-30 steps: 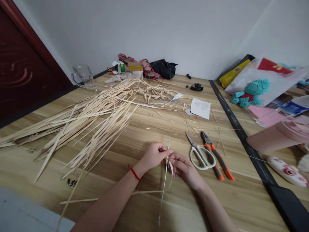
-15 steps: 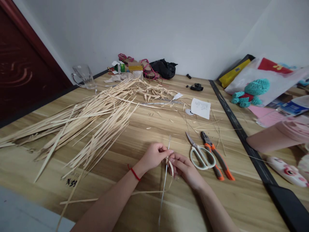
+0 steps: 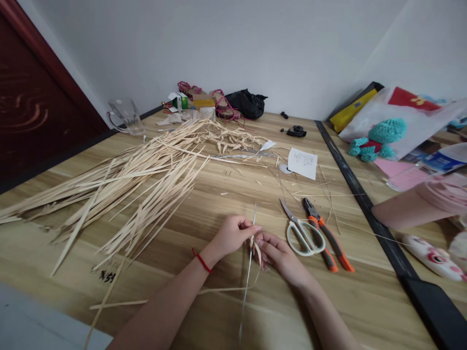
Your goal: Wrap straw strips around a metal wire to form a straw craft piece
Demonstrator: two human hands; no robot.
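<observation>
My left hand [image 3: 236,234] pinches a thin metal wire [image 3: 246,287] between thumb and fingers, close to a small knot of straw wound on it. The wire runs nearly upright in view, its top end poking above the hand. My right hand [image 3: 278,253] is closed on a pale flat straw strip [image 3: 257,253] that curls down from the wound spot. The strip's tail seems to bend away to the left along the table, partly behind my left forearm. Fingertips of both hands nearly meet, hiding part of the winding.
Right of my hands lie white-handled scissors [image 3: 305,237] and orange-grey pliers [image 3: 324,234]. A large bundle of straw strips [image 3: 146,180] spreads over the left. Farther back are a glass mug [image 3: 126,115], a paper note [image 3: 302,163] and a black bag [image 3: 248,103]. A pink roll [image 3: 416,204] stands right.
The right fingers have shifted very slightly about the straw strip. Both hands otherwise keep their place and hold; the whole view has moved a touch.
</observation>
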